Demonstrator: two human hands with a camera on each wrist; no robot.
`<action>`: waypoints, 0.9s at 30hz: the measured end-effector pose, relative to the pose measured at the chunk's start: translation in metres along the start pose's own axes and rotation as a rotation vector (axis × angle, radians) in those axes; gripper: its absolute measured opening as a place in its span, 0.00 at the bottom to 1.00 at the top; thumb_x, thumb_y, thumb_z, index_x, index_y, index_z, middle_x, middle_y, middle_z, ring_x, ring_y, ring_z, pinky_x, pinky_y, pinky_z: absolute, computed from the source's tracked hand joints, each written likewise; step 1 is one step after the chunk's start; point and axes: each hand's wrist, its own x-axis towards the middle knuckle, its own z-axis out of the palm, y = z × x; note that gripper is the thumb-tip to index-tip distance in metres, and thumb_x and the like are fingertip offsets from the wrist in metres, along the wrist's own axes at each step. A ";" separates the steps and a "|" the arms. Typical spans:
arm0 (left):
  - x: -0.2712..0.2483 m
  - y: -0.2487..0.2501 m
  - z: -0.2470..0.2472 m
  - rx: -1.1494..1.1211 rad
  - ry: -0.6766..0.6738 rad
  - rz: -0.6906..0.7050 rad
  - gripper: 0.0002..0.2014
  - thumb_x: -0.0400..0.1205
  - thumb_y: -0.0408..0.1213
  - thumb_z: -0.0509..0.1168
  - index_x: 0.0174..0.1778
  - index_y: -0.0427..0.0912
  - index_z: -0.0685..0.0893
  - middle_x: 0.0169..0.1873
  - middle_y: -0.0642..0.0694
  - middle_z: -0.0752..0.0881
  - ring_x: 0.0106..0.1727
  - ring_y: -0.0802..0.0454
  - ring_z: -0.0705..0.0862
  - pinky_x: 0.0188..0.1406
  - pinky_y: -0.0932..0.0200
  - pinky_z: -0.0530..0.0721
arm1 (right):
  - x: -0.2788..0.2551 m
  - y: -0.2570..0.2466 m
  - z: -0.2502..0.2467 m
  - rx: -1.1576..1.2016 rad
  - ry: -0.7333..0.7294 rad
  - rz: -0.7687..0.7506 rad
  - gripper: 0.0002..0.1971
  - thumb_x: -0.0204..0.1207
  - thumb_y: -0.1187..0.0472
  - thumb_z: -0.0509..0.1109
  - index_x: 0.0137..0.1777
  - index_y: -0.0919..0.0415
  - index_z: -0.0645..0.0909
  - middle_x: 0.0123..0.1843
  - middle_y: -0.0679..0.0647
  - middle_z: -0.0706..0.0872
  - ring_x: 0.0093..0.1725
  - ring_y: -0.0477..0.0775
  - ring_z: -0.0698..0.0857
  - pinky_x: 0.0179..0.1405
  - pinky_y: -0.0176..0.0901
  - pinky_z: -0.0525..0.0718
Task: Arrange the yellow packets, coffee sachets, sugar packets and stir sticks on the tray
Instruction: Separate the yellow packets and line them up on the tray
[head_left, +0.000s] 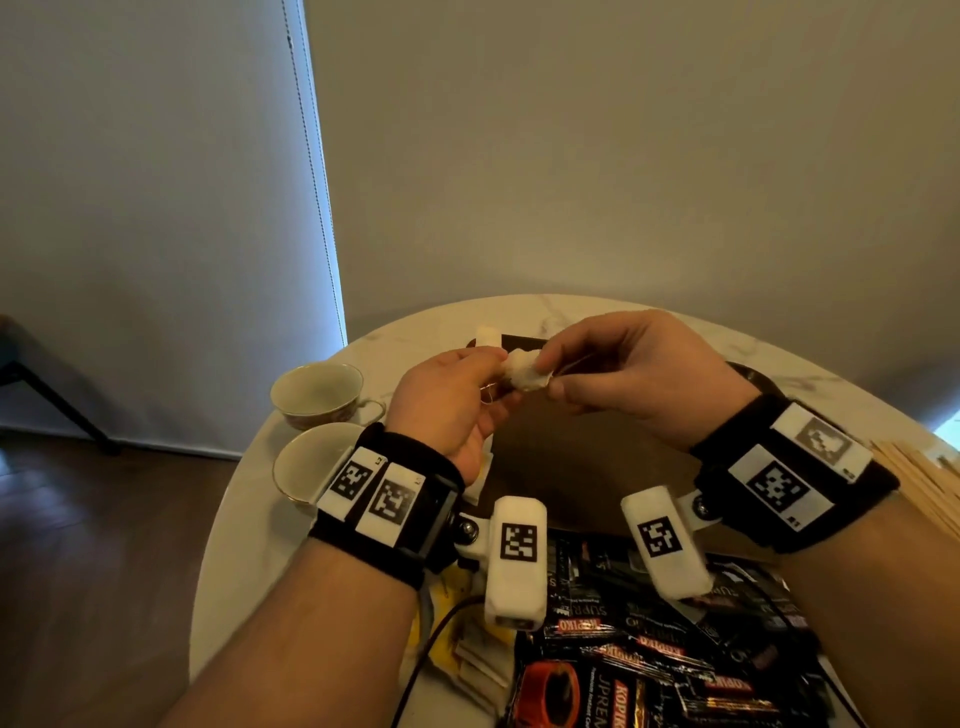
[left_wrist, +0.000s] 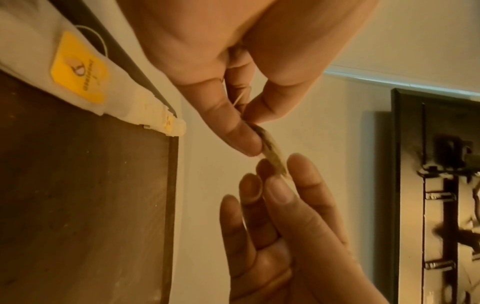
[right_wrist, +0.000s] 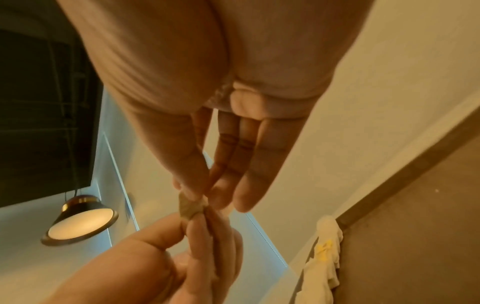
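Note:
Above the dark brown tray (head_left: 582, 467), both hands hold one small crumpled white bag (head_left: 524, 375). My left hand (head_left: 500, 370) pinches its left end between thumb and forefinger, and my right hand (head_left: 546, 375) pinches its right end. The left wrist view shows the bag (left_wrist: 271, 147) edge-on between the left hand (left_wrist: 250, 133) and the right fingertips (left_wrist: 275, 185). The right wrist view shows the same bag (right_wrist: 191, 205) under the right hand (right_wrist: 205, 192). White bags with yellow tags (left_wrist: 78, 67) lie along the tray's left edge. Black coffee sachets (head_left: 649, 649), yellow packets (head_left: 447, 618) and stir sticks (head_left: 919, 483) lie on the table.
Two empty cups (head_left: 317, 389) (head_left: 306, 462) stand at the left of the round marble table (head_left: 545, 312). The sachet pile fills the near edge. A wall stands close behind the table; wooden floor lies to the left.

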 end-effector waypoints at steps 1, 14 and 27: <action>0.000 0.001 0.000 -0.020 0.005 -0.020 0.03 0.84 0.24 0.69 0.50 0.33 0.87 0.40 0.39 0.90 0.30 0.55 0.91 0.30 0.61 0.88 | 0.000 -0.001 0.001 -0.025 0.015 -0.002 0.09 0.75 0.69 0.79 0.49 0.55 0.93 0.50 0.49 0.93 0.50 0.51 0.92 0.50 0.50 0.93; -0.007 0.008 0.002 0.126 0.028 0.046 0.14 0.87 0.44 0.67 0.67 0.49 0.87 0.65 0.50 0.87 0.70 0.51 0.83 0.76 0.42 0.77 | 0.021 -0.016 -0.015 -0.104 0.306 0.085 0.02 0.78 0.57 0.79 0.45 0.48 0.92 0.46 0.48 0.94 0.52 0.53 0.91 0.59 0.58 0.90; -0.012 -0.002 0.008 0.297 -0.185 0.402 0.06 0.83 0.40 0.75 0.53 0.45 0.92 0.48 0.46 0.94 0.49 0.55 0.91 0.46 0.61 0.89 | 0.019 -0.018 -0.011 0.132 0.031 -0.025 0.08 0.80 0.70 0.73 0.55 0.57 0.86 0.46 0.55 0.89 0.49 0.56 0.91 0.50 0.49 0.92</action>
